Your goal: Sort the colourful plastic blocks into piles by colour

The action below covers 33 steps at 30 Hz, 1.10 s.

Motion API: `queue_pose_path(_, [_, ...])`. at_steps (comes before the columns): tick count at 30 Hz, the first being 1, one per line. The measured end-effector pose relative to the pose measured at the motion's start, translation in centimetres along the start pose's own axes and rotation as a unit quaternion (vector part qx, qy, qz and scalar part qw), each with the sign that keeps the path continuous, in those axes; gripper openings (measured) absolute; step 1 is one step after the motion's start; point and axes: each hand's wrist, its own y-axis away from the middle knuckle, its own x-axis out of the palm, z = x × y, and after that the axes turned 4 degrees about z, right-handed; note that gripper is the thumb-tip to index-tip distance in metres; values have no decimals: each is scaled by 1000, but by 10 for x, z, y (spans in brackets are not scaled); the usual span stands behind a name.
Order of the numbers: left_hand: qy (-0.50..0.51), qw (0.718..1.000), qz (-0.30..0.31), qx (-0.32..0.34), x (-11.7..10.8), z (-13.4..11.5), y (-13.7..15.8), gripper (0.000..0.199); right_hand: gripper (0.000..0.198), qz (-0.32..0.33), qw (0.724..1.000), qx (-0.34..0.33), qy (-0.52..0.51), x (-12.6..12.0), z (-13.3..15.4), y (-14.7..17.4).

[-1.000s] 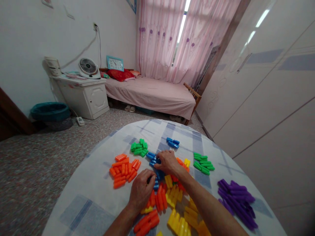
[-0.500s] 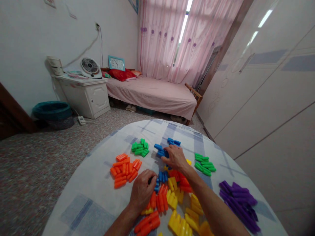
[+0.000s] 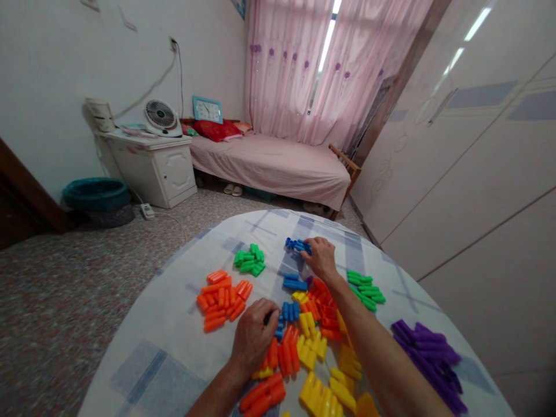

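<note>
Piles of green tubes (image 3: 248, 260) and purple tubes (image 3: 430, 341) look sorted, yellow tubes (image 3: 319, 399) and red-orange tubes (image 3: 289, 353) still unsorted on the tabletop (image 3: 174, 324), right hand (image 3: 320, 256) gripping blue tubes (image 3: 297, 245) beyond, left hand (image 3: 254, 333) curled, contents unclear.

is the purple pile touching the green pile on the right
Apart. The head view shows it: bare tablecloth lies between the purple pile and the nearest end of the right-hand green pile.

Blue pieces (image 3: 299, 245), white-and-blue plaid tablecloth (image 3: 150, 313)
</note>
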Motion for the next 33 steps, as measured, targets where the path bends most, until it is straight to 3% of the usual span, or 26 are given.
queue_pose_path(4, [-3,1000,-1,3,0,0,0,24,25,14,1000,-23,1,1,0,5])
queue_pose_path(8, [0,1000,5,-2,1,2,-1,22,27,13,998,-54,-24,-12,7,22])
queue_pose_path(12, [5,1000,8,-4,2,3,-2,21,39,133,980,-134,-55,-21,19,44])
queue_pose_path(16, [11,1000,13,-3,1,3,-1,22,47,189,973,-134,-17,-13,32,59])
queue_pose_path(20, [14,1000,16,-7,2,4,-1,23,38,164,979,-121,-21,-2,37,62])
queue_pose_path(23, [13,1000,14,-8,2,5,-1,23,38,106,987,-97,-75,-3,30,53])
queue_pose_path(28, [6,1000,10,-2,2,5,-1,23,42,-34,988,79,-129,-9,4,15])
queue_pose_path(30, [5,1000,9,-2,2,5,-1,23,41,-49,982,131,-130,-4,-4,1])
queue_pose_path(33, [6,1000,14,-3,2,5,-1,24,33,-12,985,112,-130,8,-11,-7])
